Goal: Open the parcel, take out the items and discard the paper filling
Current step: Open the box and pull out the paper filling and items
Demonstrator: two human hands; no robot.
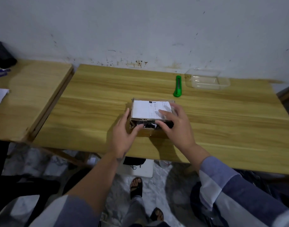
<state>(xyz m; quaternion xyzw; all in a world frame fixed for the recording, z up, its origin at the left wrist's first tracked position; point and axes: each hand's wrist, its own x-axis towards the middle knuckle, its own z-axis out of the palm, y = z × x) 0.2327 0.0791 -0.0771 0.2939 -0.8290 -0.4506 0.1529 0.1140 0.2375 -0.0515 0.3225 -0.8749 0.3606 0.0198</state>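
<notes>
Parcel contents dark, unclear; fingers blurred.

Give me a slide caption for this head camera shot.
Both hands, left hand and right hand, work the cardboard parcel open.

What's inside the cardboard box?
Through the open near side of the cardboard box, something black and shiny shows. The lid and both hands hide the rest.

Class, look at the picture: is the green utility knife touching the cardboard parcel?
Apart. The head view shows bare wooden table between the green utility knife and the cardboard parcel, which sits nearer the person.
</notes>
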